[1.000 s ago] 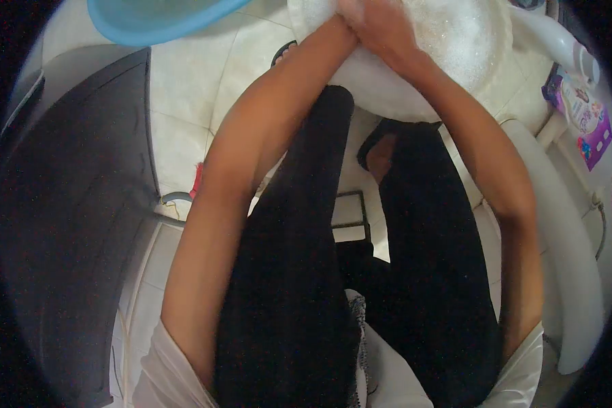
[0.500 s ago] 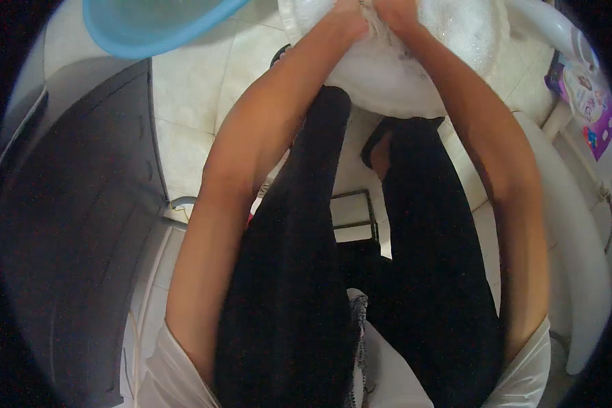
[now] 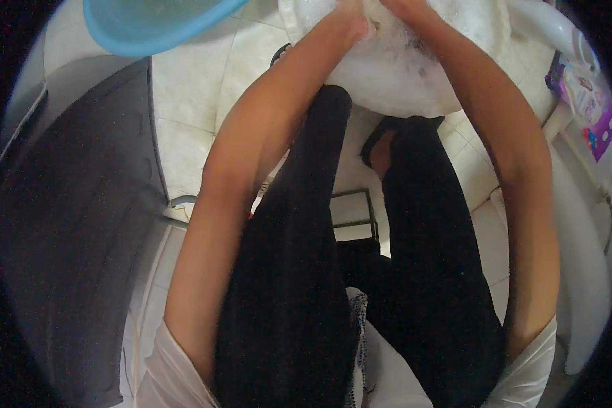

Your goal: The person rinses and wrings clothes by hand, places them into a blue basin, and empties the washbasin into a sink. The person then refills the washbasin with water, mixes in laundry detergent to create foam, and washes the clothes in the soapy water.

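Left hand: we see the left hand (image 3: pixel 352 19) at the upper edge of our view, its fingers cut off, so we cannot tell whether it is open, closed or gripping anything.
Right hand: we see the right hand (image 3: pixel 406 8) just beside it, a narrow gap between the two; its fingers are out of view as well, and we cannot tell its state.
White basin: the white basin (image 3: pixel 381 92) lies under both hands, its near rim between them and the knees.
Suds: we find white suds (image 3: pixel 472 30) around the hands, with darker patches just on the body side of the right hand.
Blue tub: the blue tub (image 3: pixel 149 46) sits well to the left of the left hand, partly cut off.
Purple packet: the purple packet (image 3: pixel 588 112) is well to the right of the right hand and a little nearer the body.
Dark panel: we see a large dark panel (image 3: pixel 75 224) to the left of the left hand, further back toward the body.
Black trousers: we see black trousers (image 3: pixel 285 265) on the body side of both hands, the legs apart between the bare forearms.
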